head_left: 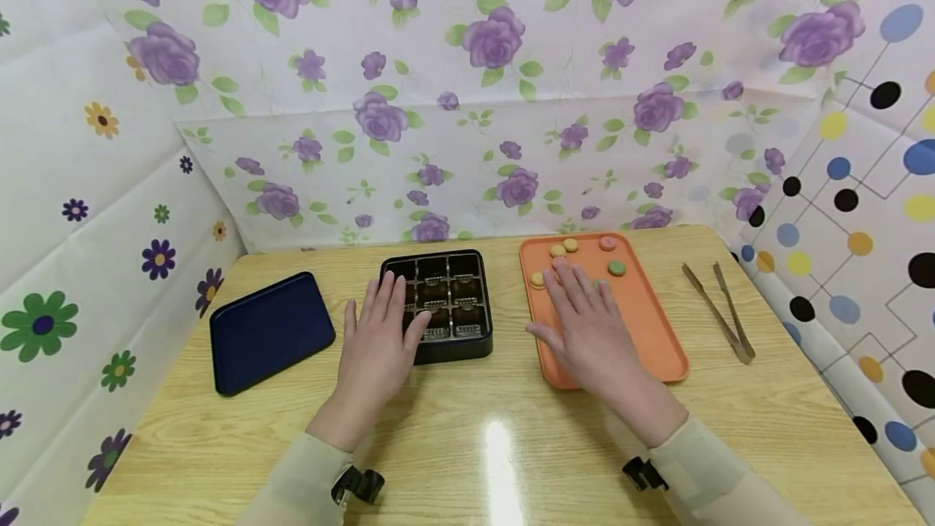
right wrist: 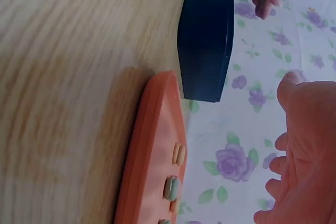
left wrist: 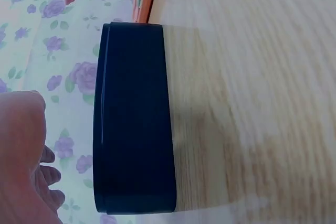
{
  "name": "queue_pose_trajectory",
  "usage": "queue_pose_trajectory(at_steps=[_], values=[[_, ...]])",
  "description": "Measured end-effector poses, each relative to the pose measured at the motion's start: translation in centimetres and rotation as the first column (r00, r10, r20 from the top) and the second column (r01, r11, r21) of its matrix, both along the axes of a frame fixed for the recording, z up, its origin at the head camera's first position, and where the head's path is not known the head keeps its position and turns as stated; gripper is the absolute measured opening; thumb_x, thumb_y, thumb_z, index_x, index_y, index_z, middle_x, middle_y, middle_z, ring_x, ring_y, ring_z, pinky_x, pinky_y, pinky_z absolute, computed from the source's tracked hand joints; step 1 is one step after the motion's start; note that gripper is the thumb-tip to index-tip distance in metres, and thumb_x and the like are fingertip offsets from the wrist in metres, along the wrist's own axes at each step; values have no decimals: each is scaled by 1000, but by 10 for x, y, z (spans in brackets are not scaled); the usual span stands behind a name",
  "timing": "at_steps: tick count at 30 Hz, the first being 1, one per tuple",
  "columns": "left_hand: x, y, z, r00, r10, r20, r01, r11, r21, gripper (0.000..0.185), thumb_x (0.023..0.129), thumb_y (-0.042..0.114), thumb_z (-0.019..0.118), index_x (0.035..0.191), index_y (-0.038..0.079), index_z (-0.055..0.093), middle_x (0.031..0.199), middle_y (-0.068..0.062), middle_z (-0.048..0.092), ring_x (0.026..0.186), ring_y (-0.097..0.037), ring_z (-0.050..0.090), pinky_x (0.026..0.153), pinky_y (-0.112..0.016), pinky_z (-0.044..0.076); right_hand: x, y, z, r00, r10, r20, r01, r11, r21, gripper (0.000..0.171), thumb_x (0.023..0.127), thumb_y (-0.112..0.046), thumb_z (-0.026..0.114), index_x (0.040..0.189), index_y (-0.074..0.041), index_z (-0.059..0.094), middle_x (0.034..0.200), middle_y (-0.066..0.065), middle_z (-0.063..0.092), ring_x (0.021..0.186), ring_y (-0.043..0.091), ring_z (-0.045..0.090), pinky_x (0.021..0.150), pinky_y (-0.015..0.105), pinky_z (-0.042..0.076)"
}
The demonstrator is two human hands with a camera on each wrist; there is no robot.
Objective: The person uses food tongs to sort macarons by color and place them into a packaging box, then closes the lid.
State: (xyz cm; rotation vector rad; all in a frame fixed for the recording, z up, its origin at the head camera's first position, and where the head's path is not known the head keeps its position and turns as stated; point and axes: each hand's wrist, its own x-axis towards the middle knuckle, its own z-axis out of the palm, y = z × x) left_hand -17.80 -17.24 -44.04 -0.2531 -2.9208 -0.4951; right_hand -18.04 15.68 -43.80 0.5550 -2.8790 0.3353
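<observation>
My left hand (head_left: 380, 351) hovers over the left part of a black box (head_left: 454, 350), its fingers straight and holding nothing. A clear insert with several square compartments fills the box. My right hand (head_left: 593, 339) is spread above an orange tray (head_left: 655, 339), also holding nothing. On the tray's far half lie several small macarons: yellow ones (head_left: 537, 280), a pink one (head_left: 608, 243) and a green one (head_left: 617, 268). The right fingers hide part of them. Both wrist views show a gap between each hand and the things below, with the box's side wall (left wrist: 136, 119) plain and dark.
A dark blue tray (head_left: 270, 335) lies at the left of the wooden table (head_left: 453, 445). Metal tongs (head_left: 743, 350) rest at the right, their tips apart and pointing away. Patterned cloth walls (head_left: 453, 153) close off the back and both sides.
</observation>
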Motion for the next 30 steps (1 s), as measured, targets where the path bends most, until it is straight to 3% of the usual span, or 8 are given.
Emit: queue_pose_trajectory(at_steps=[10,24,30], values=[[-8,-8,3,1000,4,21,-7,992,127,83,118,63,30,179,9,14,185,-14,10,170,-34,1,133,-66,-1,-7,4,1,999,-31,31,32,999,-30,88,115,-56,52,179,-10,11,185,12,4,169,38,4,134,64,4],[-16,-22,-13,999,24,46,-34,971,236,81,119,60,28,178,5,14,184,-17,8,169,-39,4,134,-65,3,-11,-1,-5,998,-52,41,53,998,-32,88,116,-54,53,178,-9,10,184,14,4,169,41,7,134,64,4],[-19,-26,-16,997,25,79,-49,947,319,81,120,60,27,178,5,12,185,-15,5,170,-39,1,134,-65,6,-12,1,-6,998,-63,23,63,997,-35,88,115,-54,53,178,-7,13,184,16,9,168,41,11,134,65,9]])
